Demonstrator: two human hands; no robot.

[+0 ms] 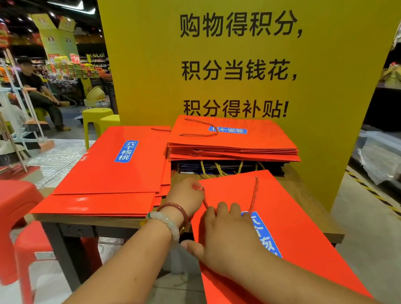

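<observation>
Tip: with the bag flat on the table's near-right edge, keep the right hand pressing it, fingers together, while the left hand pinches the cord snug at the hole.

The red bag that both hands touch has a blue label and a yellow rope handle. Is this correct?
No. The head view shows the rope handle of the red bag, touched by the left hand and the right hand, is red, not yellow. The blue label is right.
</observation>
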